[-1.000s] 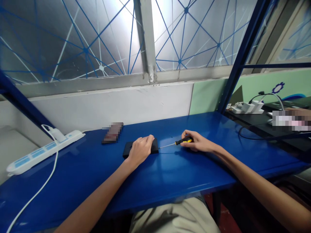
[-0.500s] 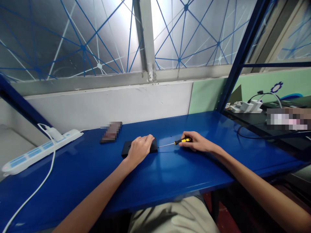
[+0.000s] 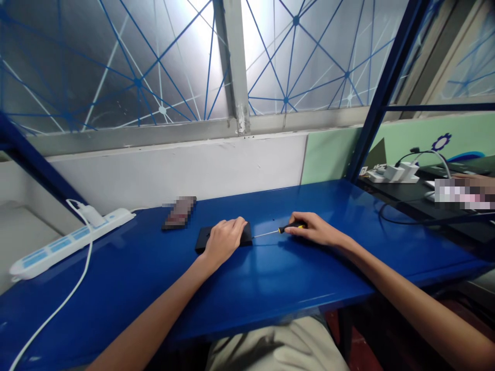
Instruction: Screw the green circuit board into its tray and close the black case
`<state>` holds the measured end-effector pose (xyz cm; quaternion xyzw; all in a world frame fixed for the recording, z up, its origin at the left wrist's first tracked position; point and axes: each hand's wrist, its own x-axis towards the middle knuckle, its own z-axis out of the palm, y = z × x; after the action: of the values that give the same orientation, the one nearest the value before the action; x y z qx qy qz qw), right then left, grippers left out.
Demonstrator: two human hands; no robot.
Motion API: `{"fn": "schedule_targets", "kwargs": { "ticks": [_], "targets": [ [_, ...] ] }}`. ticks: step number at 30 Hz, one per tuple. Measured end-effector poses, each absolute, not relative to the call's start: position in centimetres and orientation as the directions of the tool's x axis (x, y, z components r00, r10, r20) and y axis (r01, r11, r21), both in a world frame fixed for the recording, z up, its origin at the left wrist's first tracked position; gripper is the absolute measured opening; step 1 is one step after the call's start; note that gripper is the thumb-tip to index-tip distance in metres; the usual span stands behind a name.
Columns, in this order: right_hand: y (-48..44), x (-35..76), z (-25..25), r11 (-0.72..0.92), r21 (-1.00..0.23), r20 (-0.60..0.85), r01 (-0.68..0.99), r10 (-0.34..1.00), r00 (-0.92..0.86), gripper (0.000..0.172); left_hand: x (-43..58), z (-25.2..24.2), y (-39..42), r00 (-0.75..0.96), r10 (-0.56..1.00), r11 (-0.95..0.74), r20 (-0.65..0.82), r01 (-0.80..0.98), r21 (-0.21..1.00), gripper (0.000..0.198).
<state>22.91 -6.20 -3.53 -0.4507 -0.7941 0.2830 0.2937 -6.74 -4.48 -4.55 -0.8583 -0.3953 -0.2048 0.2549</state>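
Observation:
A flat black rectangular box (image 3: 203, 238) lies on the blue table (image 3: 294, 281). My left hand (image 3: 225, 238) is over its middle and right part, fingers closed over the far side, holding it against the tabletop. To the right, my right hand (image 3: 309, 228) is closed around the black and yellow handle of a screwdriver (image 3: 281, 230). Its thin metal shaft points left, almost level, and the tip meets the right end of the box. What the tip sits in is too small to make out.
A phone (image 3: 179, 213) lies behind the box, its screen blurred. At the left is a white power strip (image 3: 73, 242) with a plug and a white cable (image 3: 77, 281). Another power strip (image 3: 394, 173) stands on the dark table at right, near a person's hand (image 3: 475, 181).
My right fingers have shifted around the screwdriver handle, and less of its yellow shows. My left hand and the box stay together in place; the view has tilted slightly.

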Motion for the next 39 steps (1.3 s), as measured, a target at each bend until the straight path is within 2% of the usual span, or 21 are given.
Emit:
{"fn": "schedule_targets", "kwargs": {
  "ticks": [4, 7, 11, 14, 19, 23, 26, 28, 32, 34, 37, 39],
  "targets": [
    [-6.43, 22.23, -3.49, 0.424, -0.684, 0.207, 0.593, 0.893, -0.399, 0.051, -6.70, -4.59, -4.51, 0.593, 0.585, -0.549, 0.554, 0.792, -0.267, 0.031],
    [-6.50, 22.28, -3.65, 0.419, -0.747, 0.210, 0.517, 0.885, -0.415, 0.036, -6.68, -4.60, -4.51, 0.593, 0.579, -0.551, 0.560, 0.790, -0.267, 0.031],
    [-6.20, 22.95, -3.82, 0.408, -0.822, 0.202, 0.398, 0.862, -0.465, 0.035, -6.67, -4.58, -4.51, 0.595, 0.566, -0.558, 0.571, 0.786, -0.266, 0.031],
    [-5.97, 23.16, -3.73, 0.442, -0.772, 0.234, 0.457, 0.866, -0.442, 0.035, -6.68, -4.56, -4.52, 0.600, 0.559, -0.568, 0.573, 0.780, -0.262, 0.031],
    [-6.19, 22.50, -3.64, 0.455, -0.685, 0.218, 0.569, 0.873, -0.436, 0.046, -6.68, -4.52, -4.54, 0.608, 0.558, -0.570, 0.565, 0.776, -0.272, 0.030],
    [-6.41, 22.27, -4.06, 0.440, -0.757, 0.215, 0.482, 0.866, -0.452, 0.034, -6.72, -4.51, -4.55, 0.608, 0.569, -0.568, 0.554, 0.777, -0.270, 0.030],
    [-6.25, 22.61, -4.40, 0.376, -0.844, 0.173, 0.383, 0.866, -0.469, 0.037, -6.80, -4.57, -4.50, 0.613, 0.566, -0.575, 0.552, 0.773, -0.268, 0.029],
    [-6.08, 22.81, -4.39, 0.328, -0.867, 0.128, 0.375, 0.874, -0.469, 0.035, -6.83, -4.60, -4.48, 0.611, 0.564, -0.579, 0.555, 0.772, -0.262, 0.029],
    [-6.06, 22.67, -3.81, 0.423, -0.724, 0.196, 0.545, 0.883, -0.426, 0.042, -6.81, -4.58, -4.50, 0.603, 0.567, -0.572, 0.562, 0.779, -0.257, 0.029],
    [-6.25, 22.44, -3.58, 0.446, -0.685, 0.215, 0.576, 0.879, -0.426, 0.046, -6.79, -4.58, -4.51, 0.603, 0.568, -0.568, 0.560, 0.779, -0.263, 0.029],
    [-6.49, 22.30, -3.59, 0.423, -0.761, 0.203, 0.492, 0.876, -0.438, 0.035, -6.80, -4.64, -4.49, 0.605, 0.562, -0.573, 0.564, 0.776, -0.262, 0.029],
    [-6.48, 22.41, -3.74, 0.402, -0.817, 0.200, 0.413, 0.870, -0.450, 0.035, -6.82, -4.69, -4.46, 0.605, 0.556, -0.577, 0.571, 0.775, -0.258, 0.030]
  ]
}}
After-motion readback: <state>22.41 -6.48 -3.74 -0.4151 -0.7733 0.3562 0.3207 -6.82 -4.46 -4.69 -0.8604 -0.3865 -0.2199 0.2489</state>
